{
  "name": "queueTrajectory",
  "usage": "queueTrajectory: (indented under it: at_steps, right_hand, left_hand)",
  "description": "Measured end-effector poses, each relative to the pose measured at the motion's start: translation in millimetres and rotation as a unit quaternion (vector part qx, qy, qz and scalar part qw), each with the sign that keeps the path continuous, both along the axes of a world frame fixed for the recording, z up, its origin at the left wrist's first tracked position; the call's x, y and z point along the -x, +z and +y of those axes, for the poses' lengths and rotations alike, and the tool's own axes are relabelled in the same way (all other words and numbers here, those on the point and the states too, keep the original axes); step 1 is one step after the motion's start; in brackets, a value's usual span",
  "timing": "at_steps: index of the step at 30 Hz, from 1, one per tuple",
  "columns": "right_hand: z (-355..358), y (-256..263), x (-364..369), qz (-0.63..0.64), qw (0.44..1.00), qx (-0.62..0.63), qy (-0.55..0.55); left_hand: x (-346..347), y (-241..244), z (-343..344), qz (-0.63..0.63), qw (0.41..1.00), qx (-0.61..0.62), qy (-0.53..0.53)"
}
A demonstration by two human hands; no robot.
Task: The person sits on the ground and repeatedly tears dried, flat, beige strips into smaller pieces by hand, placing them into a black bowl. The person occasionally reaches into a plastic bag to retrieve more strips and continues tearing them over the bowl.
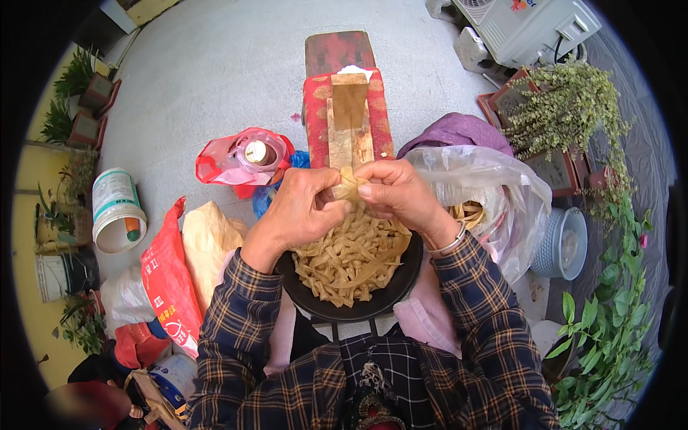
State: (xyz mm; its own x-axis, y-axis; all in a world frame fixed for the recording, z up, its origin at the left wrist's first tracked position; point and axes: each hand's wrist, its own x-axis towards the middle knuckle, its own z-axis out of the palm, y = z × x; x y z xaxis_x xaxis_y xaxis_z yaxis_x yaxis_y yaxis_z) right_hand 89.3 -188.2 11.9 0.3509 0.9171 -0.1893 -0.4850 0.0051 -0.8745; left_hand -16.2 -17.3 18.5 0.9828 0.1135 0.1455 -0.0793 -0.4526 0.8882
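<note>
Between my left hand (307,204) and my right hand (398,192), the fingertips of both pinch a small folded piece of pale yellow-tan strip material (349,181). The hands are close together, thumbs facing each other. Below them a round black pan (349,314) rests in front of my lap, heaped with many short tan folded strips (346,263) of the same colour. Just beyond the hands stands a bench draped in red patterned cloth (318,121), with a wooden board (363,145) and an upright wooden block (349,102) on it.
At left lie a red and pink bag (215,156), a red printed sack (166,274) and a tipped white bucket (115,193). At right are a clear plastic bag (457,161) holding coiled strips, a blue basket (548,242) and potted plants (564,113). Another person (131,411) is at lower left.
</note>
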Motion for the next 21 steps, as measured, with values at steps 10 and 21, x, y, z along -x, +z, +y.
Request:
queueTrajectory:
  at_steps: [10,21]
  right_hand:
    - [-18.0,26.3,-13.4,-0.15,0.986,-0.02,-0.074]
    - [-14.4,18.4,-5.8,-0.314,0.944,0.09,-0.042]
  left_hand:
    - [10.7,11.2,3.8,0.042,0.782,0.609,-0.13]
    - [2.9,9.8,-10.6,-0.082,0.991,-0.107,-0.025]
